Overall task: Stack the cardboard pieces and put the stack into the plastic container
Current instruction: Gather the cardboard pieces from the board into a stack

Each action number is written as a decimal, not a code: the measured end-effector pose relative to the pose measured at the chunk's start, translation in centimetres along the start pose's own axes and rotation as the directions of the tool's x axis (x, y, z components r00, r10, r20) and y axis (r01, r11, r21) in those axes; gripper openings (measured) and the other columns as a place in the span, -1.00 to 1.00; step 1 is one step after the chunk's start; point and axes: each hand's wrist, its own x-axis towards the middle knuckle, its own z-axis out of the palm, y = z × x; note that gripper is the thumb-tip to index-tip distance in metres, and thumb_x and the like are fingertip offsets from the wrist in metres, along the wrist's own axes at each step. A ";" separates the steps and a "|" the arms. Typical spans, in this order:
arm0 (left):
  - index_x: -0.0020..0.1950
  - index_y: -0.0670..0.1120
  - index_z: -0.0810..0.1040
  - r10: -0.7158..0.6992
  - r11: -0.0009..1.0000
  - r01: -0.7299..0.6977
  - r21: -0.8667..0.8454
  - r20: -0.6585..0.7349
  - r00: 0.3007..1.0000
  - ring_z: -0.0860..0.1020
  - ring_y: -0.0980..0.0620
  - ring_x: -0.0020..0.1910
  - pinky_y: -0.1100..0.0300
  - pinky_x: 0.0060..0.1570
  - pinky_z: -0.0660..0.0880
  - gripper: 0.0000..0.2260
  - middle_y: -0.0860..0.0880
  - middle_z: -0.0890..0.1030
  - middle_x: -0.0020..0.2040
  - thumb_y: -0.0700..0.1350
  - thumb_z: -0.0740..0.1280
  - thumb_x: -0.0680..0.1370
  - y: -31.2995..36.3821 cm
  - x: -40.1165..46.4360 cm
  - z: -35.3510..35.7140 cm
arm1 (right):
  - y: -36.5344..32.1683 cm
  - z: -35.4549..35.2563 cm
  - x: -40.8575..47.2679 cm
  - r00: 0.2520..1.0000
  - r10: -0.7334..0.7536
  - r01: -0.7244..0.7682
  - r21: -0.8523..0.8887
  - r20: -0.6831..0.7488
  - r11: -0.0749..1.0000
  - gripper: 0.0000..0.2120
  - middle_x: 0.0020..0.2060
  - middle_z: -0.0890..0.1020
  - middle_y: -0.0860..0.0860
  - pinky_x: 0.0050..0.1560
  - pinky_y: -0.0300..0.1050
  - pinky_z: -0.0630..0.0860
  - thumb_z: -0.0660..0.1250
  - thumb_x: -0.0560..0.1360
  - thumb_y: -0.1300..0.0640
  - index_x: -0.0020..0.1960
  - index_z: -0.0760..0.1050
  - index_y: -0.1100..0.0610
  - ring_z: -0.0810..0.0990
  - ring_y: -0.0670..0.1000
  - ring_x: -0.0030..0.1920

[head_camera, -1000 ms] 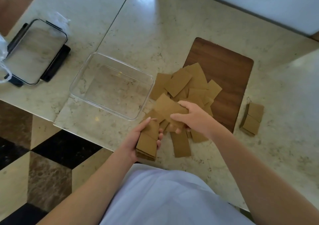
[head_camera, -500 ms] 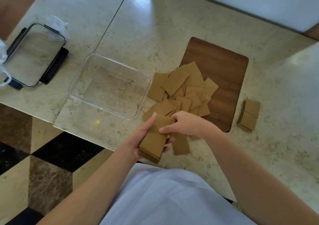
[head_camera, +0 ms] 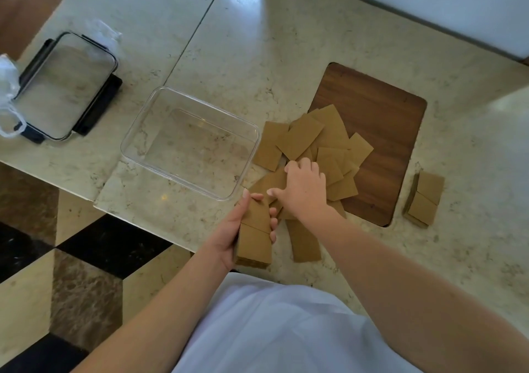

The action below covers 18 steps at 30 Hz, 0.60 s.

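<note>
My left hand (head_camera: 229, 236) grips a thick stack of brown cardboard pieces (head_camera: 254, 236) near the counter's front edge. My right hand (head_camera: 305, 189) lies palm down on the loose pile of cardboard pieces (head_camera: 317, 140), its fingers curled over a piece just beyond the stack; whether it grips it is unclear. One loose piece (head_camera: 305, 242) lies right of the stack. The clear plastic container (head_camera: 143, 132) stands empty to the left of the pile. A second small stack (head_camera: 423, 198) sits on the counter at the right.
A dark wooden board (head_camera: 380, 132) lies under part of the pile. The container's lid (head_camera: 65, 86) with black clips rests at far left beside a crumpled plastic bag (head_camera: 8, 106). The counter's front edge drops to a tiled floor (head_camera: 57, 272).
My right hand laid a piece on the stack in my left hand, then reached back onto the loose pile. The stack stayed near the front edge.
</note>
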 end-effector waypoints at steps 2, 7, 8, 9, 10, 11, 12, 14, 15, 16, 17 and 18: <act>0.09 -0.05 0.58 0.004 1.000 -0.003 0.012 -0.042 0.999 0.64 -0.10 -0.19 0.01 -0.23 0.64 -0.68 -0.19 0.65 -0.07 0.17 0.41 0.51 0.3 0.1 0.2 | -0.5 0.6 0.0 0.999 0.002 -0.002 -0.007 -0.049 1.000 -0.48 0.15 0.49 0.07 0.17 0.02 0.38 0.51 0.41 -0.21 0.17 0.47 0.09 0.43 0.13 0.17; 0.14 -0.05 0.55 0.005 1.000 -0.004 0.021 -0.087 0.996 0.64 -0.10 -0.20 0.02 -0.23 0.63 -0.67 -0.17 0.65 -0.09 0.13 0.42 0.51 0.7 0.2 -0.2 | -0.6 1.3 -0.1 1.000 0.022 -0.022 -0.007 -0.021 1.000 -0.28 0.19 0.43 0.06 0.20 0.06 0.34 0.54 0.31 -0.30 0.27 0.40 0.08 0.39 0.14 0.22; 0.15 -0.05 0.55 0.008 1.000 -0.005 0.023 -0.095 0.995 0.64 -0.10 -0.20 0.01 -0.23 0.64 -0.67 -0.18 0.65 -0.09 0.12 0.42 0.51 0.7 0.3 -0.3 | -0.6 1.3 0.0 1.000 0.021 -0.021 -0.005 -0.022 1.000 -0.27 0.19 0.43 0.06 0.20 0.06 0.33 0.55 0.30 -0.30 0.28 0.40 0.08 0.38 0.14 0.22; 0.16 -0.05 0.56 0.010 1.000 -0.007 0.026 -0.105 0.994 0.65 -0.11 -0.20 0.01 -0.23 0.64 -0.68 -0.18 0.66 -0.09 0.12 0.42 0.52 0.7 0.4 -0.4 | -0.5 1.3 0.0 0.999 0.025 -0.025 0.007 -0.030 1.000 -0.27 0.18 0.42 0.06 0.20 0.06 0.33 0.56 0.29 -0.29 0.26 0.39 0.09 0.38 0.13 0.21; 0.16 -0.05 0.56 0.012 1.000 -0.009 0.027 -0.114 0.993 0.65 -0.11 -0.20 0.00 -0.22 0.64 -0.68 -0.19 0.66 -0.09 0.11 0.42 0.52 0.6 0.5 -0.5 | -0.5 1.3 0.0 0.999 0.030 -0.029 0.025 -0.043 0.999 -0.28 0.17 0.43 0.06 0.20 0.05 0.33 0.58 0.28 -0.27 0.23 0.39 0.09 0.38 0.13 0.20; 0.17 -0.06 0.57 0.017 1.000 -0.013 0.026 -0.125 0.992 0.66 -0.12 -0.20 0.00 -0.22 0.65 -0.68 -0.19 0.66 -0.09 0.11 0.43 0.53 0.6 0.5 -0.6 | -0.6 1.3 0.0 0.998 0.026 -0.023 0.043 -0.063 0.999 -0.30 0.15 0.43 0.05 0.19 0.04 0.33 0.59 0.27 -0.25 0.20 0.39 0.09 0.39 0.12 0.18; 0.16 -0.06 0.57 0.019 1.000 -0.016 0.027 -0.133 0.991 0.66 -0.12 -0.21 0.00 -0.22 0.65 -0.68 -0.20 0.66 -0.09 0.11 0.43 0.53 0.6 0.5 -0.6 | -0.5 1.2 -0.1 0.996 0.019 -0.014 0.057 -0.085 0.998 -0.32 0.13 0.44 0.04 0.17 0.03 0.32 0.61 0.27 -0.22 0.17 0.38 0.09 0.39 0.11 0.16; 0.14 -0.06 0.59 0.019 0.999 -0.014 0.035 -0.146 0.989 0.66 -0.12 -0.21 0.00 -0.22 0.64 -0.70 -0.20 0.66 -0.09 0.11 0.42 0.54 0.5 0.4 -0.6 | -0.2 1.1 -0.3 0.994 0.000 0.008 0.080 -0.108 0.997 -0.36 0.09 0.45 0.02 0.14 0.01 0.31 0.61 0.28 -0.18 0.13 0.37 0.09 0.40 0.10 0.12; 0.12 -0.05 0.61 0.015 0.999 -0.010 0.037 -0.147 0.989 0.66 -0.12 -0.21 0.00 -0.22 0.64 -0.72 -0.20 0.66 -0.09 0.11 0.43 0.54 0.4 0.4 -0.6 | 0.0 1.0 -0.4 0.994 -0.012 0.023 0.098 -0.106 0.995 -0.38 0.08 0.47 0.01 0.12 0.00 0.31 0.61 0.30 -0.16 0.12 0.36 0.09 0.41 0.09 0.12; 0.10 -0.05 0.62 0.010 0.999 -0.005 0.036 -0.146 0.989 0.65 -0.13 -0.21 -0.01 -0.22 0.64 -0.73 -0.20 0.65 -0.08 0.10 0.44 0.54 0.2 0.4 -0.5 | 0.3 1.0 -0.4 0.996 -0.027 0.039 0.130 -0.090 0.991 -0.41 0.07 0.49 0.01 0.11 0.00 0.32 0.61 0.32 -0.13 0.11 0.34 0.10 0.42 0.09 0.11; 0.10 -0.05 0.62 0.005 0.999 -0.001 0.032 -0.144 0.990 0.65 -0.13 -0.20 -0.01 -0.22 0.64 -0.74 -0.20 0.65 -0.08 0.10 0.45 0.53 0.1 0.4 -0.5 | 0.6 0.7 -0.5 0.997 -0.045 0.055 0.181 -0.063 0.982 -0.43 0.04 0.50 0.00 0.09 0.00 0.36 0.60 0.35 -0.09 0.11 0.32 0.10 0.42 0.09 0.09; 0.10 -0.05 0.62 0.003 1.000 0.001 0.029 -0.139 0.990 0.64 -0.14 -0.19 -0.02 -0.21 0.63 -0.74 -0.21 0.64 -0.08 0.09 0.45 0.54 0.0 0.3 -0.5 | 1.0 0.6 -0.6 0.998 -0.058 0.063 0.246 -0.028 0.967 -0.46 0.00 0.50 -0.01 0.06 0.01 0.40 0.59 0.39 -0.04 0.11 0.31 0.10 0.42 0.09 0.07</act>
